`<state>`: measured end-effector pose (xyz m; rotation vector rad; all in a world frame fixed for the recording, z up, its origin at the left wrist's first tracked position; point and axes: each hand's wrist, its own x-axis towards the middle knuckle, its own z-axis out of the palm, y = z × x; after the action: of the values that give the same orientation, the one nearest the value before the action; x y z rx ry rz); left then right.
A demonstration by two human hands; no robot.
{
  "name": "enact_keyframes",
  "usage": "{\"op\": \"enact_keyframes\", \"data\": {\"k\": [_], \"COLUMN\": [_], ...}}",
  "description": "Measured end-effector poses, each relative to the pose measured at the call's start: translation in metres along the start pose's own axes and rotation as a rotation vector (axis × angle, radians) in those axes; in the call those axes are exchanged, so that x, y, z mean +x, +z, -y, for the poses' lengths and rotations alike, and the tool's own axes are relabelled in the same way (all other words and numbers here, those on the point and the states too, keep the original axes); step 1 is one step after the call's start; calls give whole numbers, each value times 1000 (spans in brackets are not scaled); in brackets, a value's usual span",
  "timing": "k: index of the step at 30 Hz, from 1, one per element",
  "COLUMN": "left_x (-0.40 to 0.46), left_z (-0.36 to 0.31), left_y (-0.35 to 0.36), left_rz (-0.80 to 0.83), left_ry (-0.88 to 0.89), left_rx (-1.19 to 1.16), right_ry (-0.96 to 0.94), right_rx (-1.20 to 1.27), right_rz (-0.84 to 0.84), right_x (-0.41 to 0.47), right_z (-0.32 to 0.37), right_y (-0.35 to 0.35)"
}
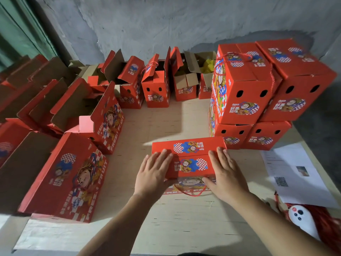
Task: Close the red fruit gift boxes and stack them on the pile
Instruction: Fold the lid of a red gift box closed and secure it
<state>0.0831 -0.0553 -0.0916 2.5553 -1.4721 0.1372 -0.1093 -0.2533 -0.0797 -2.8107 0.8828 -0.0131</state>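
Note:
A red fruit gift box (190,157) stands on the table right in front of me, its two top flaps folded down and its red rope handle hanging off the near side. My left hand (153,174) presses flat on the left part of the lid, fingers straight. My right hand (224,172) presses flat on the right part, thumb on the near face. The pile of closed red boxes (254,85) stands two layers high at the back right, just behind this box.
Several open red boxes (103,115) line the left side and the back (156,84) of the table, flaps up. One back box shows yellow fruit netting (208,66). Printed paper sheets (295,174) lie at the right, beside a red-and-white item (302,217). A grey wall stands behind.

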Motion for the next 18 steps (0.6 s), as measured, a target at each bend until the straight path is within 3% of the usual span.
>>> {"op": "enact_keyframes", "data": {"k": [2, 4, 6, 8, 10, 12, 15, 18], "left_x": [3, 4, 9, 14, 16, 11, 1, 0], "left_z": [11, 15, 9, -4, -15, -21, -20, -20], "left_y": [-3, -1, 3, 4, 4, 1, 3, -1], "left_rz": [-38, -68, 30, 217, 362, 368, 328, 311], "left_ry": [-149, -434, -753, -928, -978, -955, -908, -902], "left_rx": [-39, -222, -589, -1043, -1409, -1468, -1329, -1363], "right_ry": [57, 92, 52, -9, 46, 229, 450, 552], "right_rx": [-31, -114, -184, -126, 95, 216, 218, 405], "right_rz": [25, 88, 141, 127, 17, -84, 80, 224], "right_x": [-8, -18, -32, -44, -38, -22, 5, 21], "right_z": [17, 41, 68, 87, 86, 70, 45, 38], "right_y": [-5, -11, -12, -12, -13, -16, -17, -28]}}
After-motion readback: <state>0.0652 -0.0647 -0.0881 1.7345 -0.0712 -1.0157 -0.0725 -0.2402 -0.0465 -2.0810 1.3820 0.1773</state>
